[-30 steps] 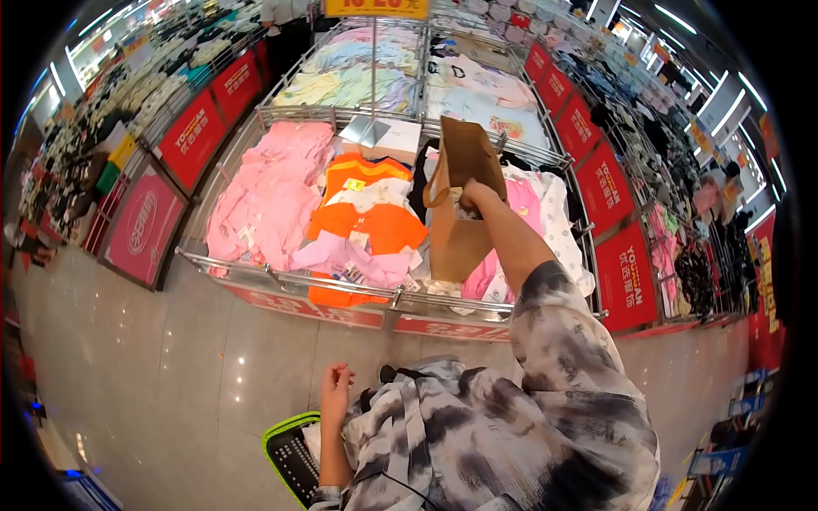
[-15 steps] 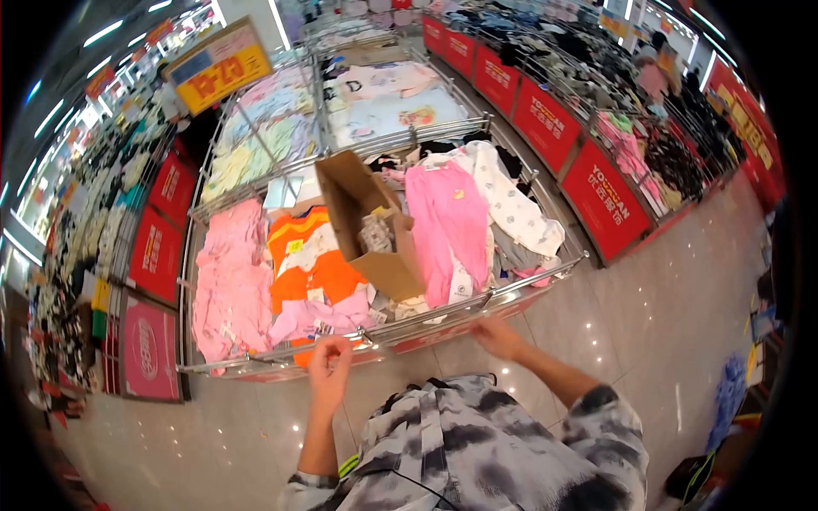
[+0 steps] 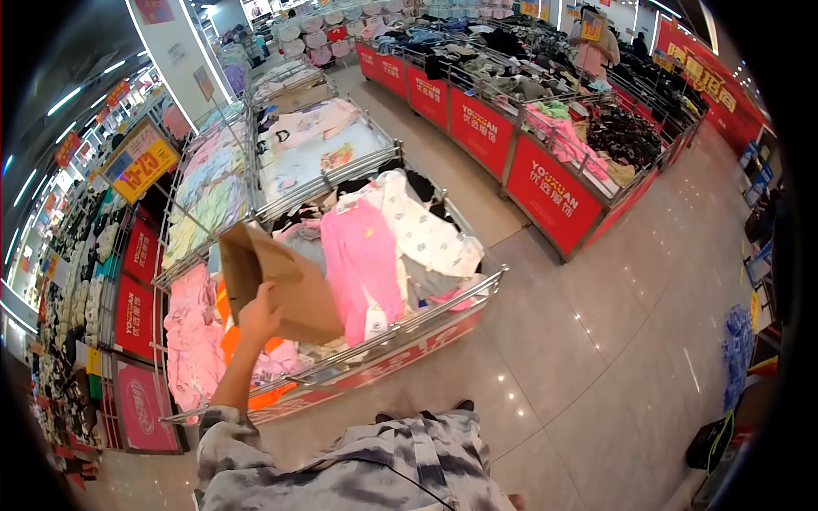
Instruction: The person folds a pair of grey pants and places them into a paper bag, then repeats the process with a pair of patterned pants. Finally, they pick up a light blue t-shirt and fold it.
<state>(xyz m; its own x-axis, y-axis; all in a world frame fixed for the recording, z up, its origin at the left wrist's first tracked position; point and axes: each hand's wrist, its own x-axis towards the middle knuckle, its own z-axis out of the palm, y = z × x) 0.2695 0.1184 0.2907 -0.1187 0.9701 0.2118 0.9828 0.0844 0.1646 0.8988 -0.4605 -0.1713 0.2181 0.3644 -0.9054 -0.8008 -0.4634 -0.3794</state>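
Head view: brown paper bag (image 3: pixel 307 298) just beyond and right of the left hand (image 3: pixel 258 317), the nearer hand by far, with long axis slanting from far left to near right. Left fingers (image 3: pixel 266 295) at the mouth's near edge; cannot tell whether grasping or merely touching. Right hand (image 3: pixel 516 502) barely showing at the view's near edge; cannot tell finger state. Plain, stiff-sided, dark inside, tilted in the near bin (image 3: pixel 426 347), between orange fabric (image 3: pixel 229 340) and pink top (image 3: pixel 366 260).
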